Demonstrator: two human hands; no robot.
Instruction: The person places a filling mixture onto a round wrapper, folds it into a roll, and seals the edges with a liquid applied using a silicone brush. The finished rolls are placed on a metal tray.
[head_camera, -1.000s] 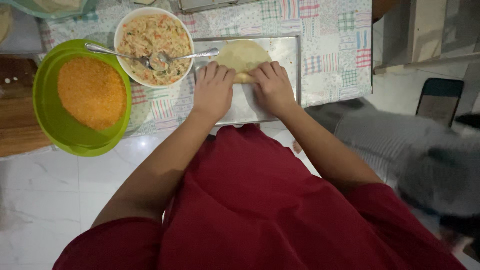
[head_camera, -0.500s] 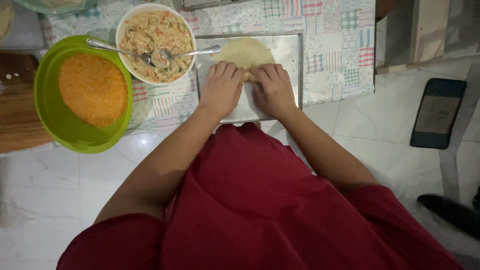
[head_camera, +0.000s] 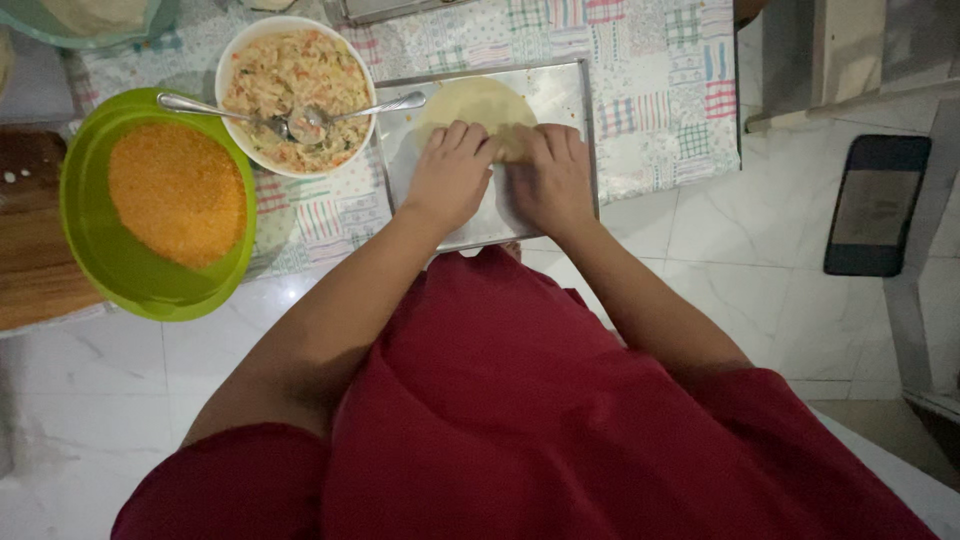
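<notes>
Two hands are at work on one thin, pale wrapper (head_camera: 478, 105) lying on a flat metal tray (head_camera: 568, 90). The left hand (head_camera: 450, 175) and the right hand (head_camera: 548, 178) lie side by side, palms down, fingers pointing away from the body. Both press on the near edge of the wrapper, which is folded or rolled up under the fingertips. Neither hand is clenched; each grip is a flat, open-fingered hold on the wrapper. The far half of the wrapper lies flat and uncovered on the tray.

Step in hand, by judgement: rolling the wrapper, the near edge being turned over whatever lies inside. No filling is visible under the fingers.

Next move, by judgement: even pressure from both hands and a steady forward roll, so the thin sheet does not tear or slacken.

The tray rests on a patchwork cloth (head_camera: 660, 70) over the table. Just left of the tray stands a white bowl (head_camera: 232, 62) of mixed shredded filling with two metal spoons (head_camera: 300, 115). Further left is a green bowl (head_camera: 120, 270) of orange crumbs.
</notes>
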